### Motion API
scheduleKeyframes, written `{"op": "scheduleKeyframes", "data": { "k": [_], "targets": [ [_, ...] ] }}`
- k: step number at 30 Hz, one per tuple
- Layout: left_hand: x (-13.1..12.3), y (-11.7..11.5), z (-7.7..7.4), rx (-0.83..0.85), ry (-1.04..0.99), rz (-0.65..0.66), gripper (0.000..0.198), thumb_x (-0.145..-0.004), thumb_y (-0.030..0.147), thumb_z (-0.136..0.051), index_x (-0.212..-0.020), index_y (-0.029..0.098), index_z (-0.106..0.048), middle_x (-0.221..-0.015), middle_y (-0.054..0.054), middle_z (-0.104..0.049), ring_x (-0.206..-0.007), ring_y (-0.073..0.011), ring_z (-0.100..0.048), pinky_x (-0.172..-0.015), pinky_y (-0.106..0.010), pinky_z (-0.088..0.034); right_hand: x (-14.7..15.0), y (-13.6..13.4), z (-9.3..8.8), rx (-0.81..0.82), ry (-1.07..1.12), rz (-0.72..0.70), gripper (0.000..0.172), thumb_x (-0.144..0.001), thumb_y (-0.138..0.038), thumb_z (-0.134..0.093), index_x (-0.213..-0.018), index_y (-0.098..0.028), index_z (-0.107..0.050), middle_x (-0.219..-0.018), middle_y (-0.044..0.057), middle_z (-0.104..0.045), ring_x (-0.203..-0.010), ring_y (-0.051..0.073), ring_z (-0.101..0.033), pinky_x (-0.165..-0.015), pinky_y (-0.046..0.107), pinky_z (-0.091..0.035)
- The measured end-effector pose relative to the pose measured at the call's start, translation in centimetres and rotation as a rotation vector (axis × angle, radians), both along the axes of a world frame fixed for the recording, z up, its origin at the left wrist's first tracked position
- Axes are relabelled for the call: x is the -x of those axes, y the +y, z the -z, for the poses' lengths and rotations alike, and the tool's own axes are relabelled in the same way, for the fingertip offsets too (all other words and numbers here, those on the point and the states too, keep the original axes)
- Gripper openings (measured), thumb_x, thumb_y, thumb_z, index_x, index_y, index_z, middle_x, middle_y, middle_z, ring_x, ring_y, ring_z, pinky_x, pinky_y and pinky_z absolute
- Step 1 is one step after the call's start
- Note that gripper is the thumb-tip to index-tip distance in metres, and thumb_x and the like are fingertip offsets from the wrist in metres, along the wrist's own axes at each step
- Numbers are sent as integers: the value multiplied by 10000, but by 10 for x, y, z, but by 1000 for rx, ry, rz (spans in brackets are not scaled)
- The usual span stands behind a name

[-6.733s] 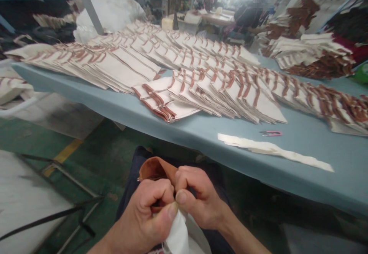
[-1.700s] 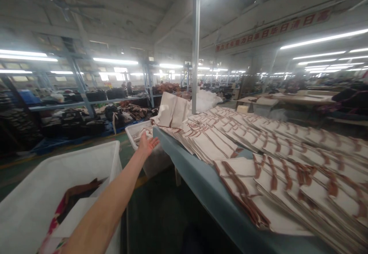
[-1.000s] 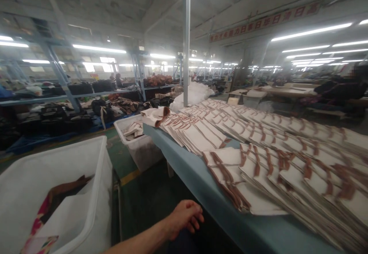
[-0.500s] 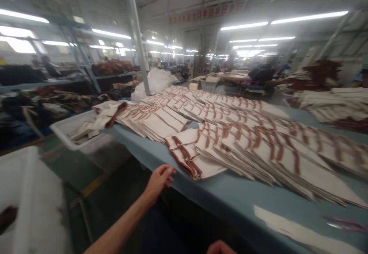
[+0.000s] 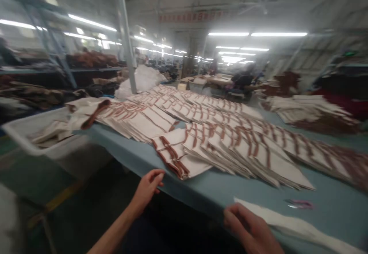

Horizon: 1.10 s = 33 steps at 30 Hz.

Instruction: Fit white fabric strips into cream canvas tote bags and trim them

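Right hand [image 5: 247, 227] empty, fingers together, just beside white fabric strip [image 5: 299, 227] | left hand [image 5: 146, 189] empty, fingers loosely apart, at edge of blue-covered table [image 5: 339, 185] | pink-handled thread snips [image 5: 299, 204] on table | stacked canvas panels with brown trim [image 5: 230, 150] beyond

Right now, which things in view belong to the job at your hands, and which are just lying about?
Probably the job: left hand, right hand, white fabric strip, pink-handled thread snips, stacked canvas pieces with brown binding.
Probably lying about: white plastic tub, white sack.
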<state>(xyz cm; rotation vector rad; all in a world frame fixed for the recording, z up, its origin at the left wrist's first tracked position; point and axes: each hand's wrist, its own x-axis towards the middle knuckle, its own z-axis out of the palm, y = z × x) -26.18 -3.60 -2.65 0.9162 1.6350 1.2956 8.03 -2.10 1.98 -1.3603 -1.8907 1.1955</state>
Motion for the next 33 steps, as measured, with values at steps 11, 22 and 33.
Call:
{"op": "scheduleKeyframes", "data": {
  "k": [11,22,33],
  "targets": [
    [-10,20,-1,13,-12,-82,600,-556,704,-829,-867,194,-776,-932,-88,-810,-756,-245,-670,-581,-286,-527,-58,95,-24,-415,-346,461,332,-882,-526,-514,-923,-219,-632,-889,95,-750,-803,278,-694,-785,398,-488],
    [-30,41,-10,25,-70,-121,645,-691,701,-728,-1000,136,-699,-1042,-159,-799,-639,-173,-691,-519,-240,-479,29,53,11,-470,-263,103,183,-950,-406,-574,-994,-247,-654,-838,21,-736,-758,232,-721,-700,343,-517],
    [-51,52,1,143,-111,-3,373,-1003,493,-647,-942,128,-696,-867,-23,-722,-614,-116,-649,-545,-237,-516,89,92,61,-638,-224,-31,306,-913,-155,-565,-1199,-235,-636,-1322,104,-697,-1014,274,-746,-809,361,-577]
  ]
}}
